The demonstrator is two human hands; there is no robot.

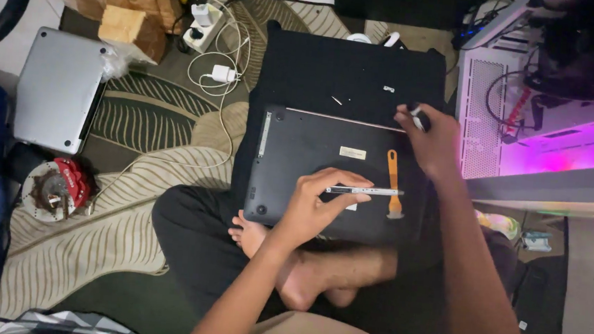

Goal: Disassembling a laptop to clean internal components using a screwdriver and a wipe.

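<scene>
A dark laptop (311, 161) lies upside down on a black mat (347, 68), resting partly on my crossed legs. My left hand (315, 204) hovers over its bottom cover and holds a thin silver screwdriver (366, 191) level, tip pointing right. My right hand (430, 138) is at the laptop's far right corner, fingers closed around a small white object that I cannot identify. An orange plastic pry tool (394, 182) lies on the cover between the hands.
A silver closed laptop (59, 88) lies on the patterned rug at left, with a white power strip and charger cables (211, 40) beyond it. A lit pink computer case (540, 129) stands at right. A red brake part (59, 183) sits at lower left.
</scene>
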